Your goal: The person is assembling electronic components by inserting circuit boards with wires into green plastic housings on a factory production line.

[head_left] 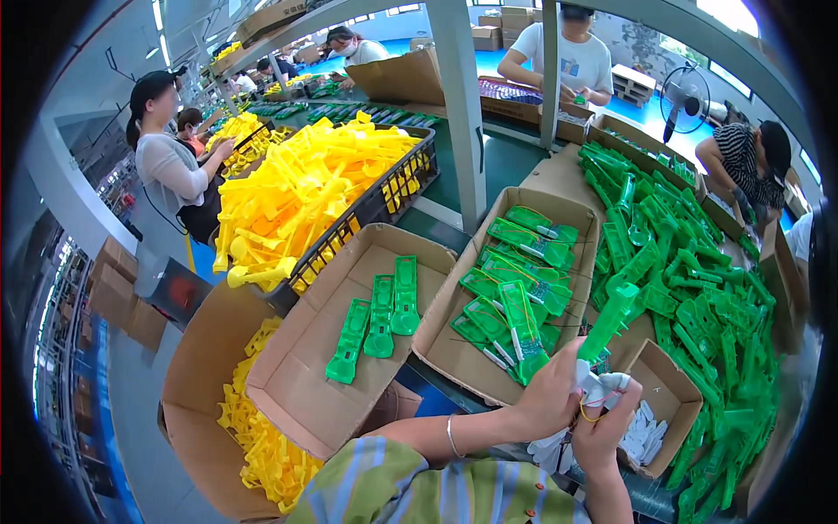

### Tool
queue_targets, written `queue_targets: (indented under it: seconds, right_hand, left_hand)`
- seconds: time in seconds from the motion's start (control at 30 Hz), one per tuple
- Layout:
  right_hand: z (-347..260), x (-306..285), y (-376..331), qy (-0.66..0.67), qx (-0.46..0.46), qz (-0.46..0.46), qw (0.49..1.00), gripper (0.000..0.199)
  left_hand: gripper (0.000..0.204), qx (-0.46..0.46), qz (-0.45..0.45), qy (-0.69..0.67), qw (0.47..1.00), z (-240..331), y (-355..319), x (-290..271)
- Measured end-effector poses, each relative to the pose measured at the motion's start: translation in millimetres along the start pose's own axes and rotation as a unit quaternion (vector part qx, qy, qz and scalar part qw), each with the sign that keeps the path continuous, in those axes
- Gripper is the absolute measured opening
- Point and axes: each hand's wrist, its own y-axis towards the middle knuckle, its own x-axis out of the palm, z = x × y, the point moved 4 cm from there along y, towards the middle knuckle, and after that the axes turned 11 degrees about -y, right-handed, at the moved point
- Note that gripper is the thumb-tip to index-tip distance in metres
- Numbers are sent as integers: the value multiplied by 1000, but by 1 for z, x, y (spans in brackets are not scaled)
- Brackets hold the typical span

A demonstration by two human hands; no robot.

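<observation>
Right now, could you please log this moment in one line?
left hand: holds green part | right hand: holds white piece | below: cardboard box

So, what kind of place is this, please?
Most likely a factory assembly line for plastic parts. A black crate is heaped with yellow plastic parts, a big pile of green plastic parts lies loose, cardboard boxes hold sorted pieces, and several workers stand along the benches.

Hands [576, 406] hemmed in: green pile [698, 288] crowds the right, a full box [515, 279] sits dead ahead. Left box [297, 384] has open floor beside three pieces [375, 319].
</observation>
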Motion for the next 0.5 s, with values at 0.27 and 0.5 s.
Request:
queue_targets:
  seconds: [0.27,0.5]
  right_hand:
    - [-1,-33,23,-43,-195,46,979,23]
    - [28,-49,46,-70,-121,59,988,30]
  left_hand:
    - [40,-117,-59,-311,941,2,29,-21]
    - [60,-204,-137,-344,906,-8,1,9]
